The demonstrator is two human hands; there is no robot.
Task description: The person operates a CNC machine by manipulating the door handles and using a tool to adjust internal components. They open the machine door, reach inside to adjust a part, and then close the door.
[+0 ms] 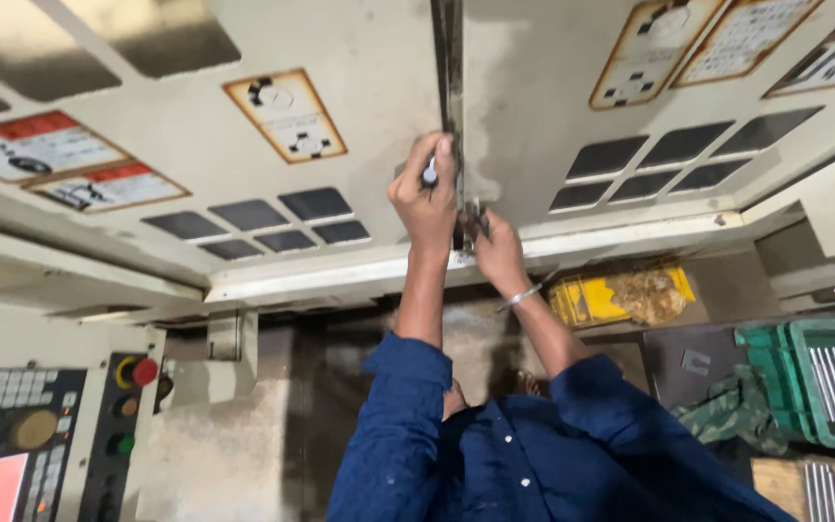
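Left hand point(425, 198): I see it fisted round a small metal handle point(430, 172).
Right hand point(497, 253): at 4 o'clock, pinching dark latch point(470, 224).
Doors point(359, 116): worn, cream-painted metal.

The person wears a dark blue shirt point(533, 454) of plain woven cloth, buttoned down the front with small pale buttons that show as light dots along the placket. Both sleeves are long but pushed or rolled back, bunching in thick folds near the elbows, so the forearms are bare. The left hand point(424, 198) carries no ring or band that can be seen. At the wrist below the right hand point(498, 253) sits a thin silver-coloured bangle point(522, 297), probably metal, though the blur makes that hard to confirm. No gloves are worn.
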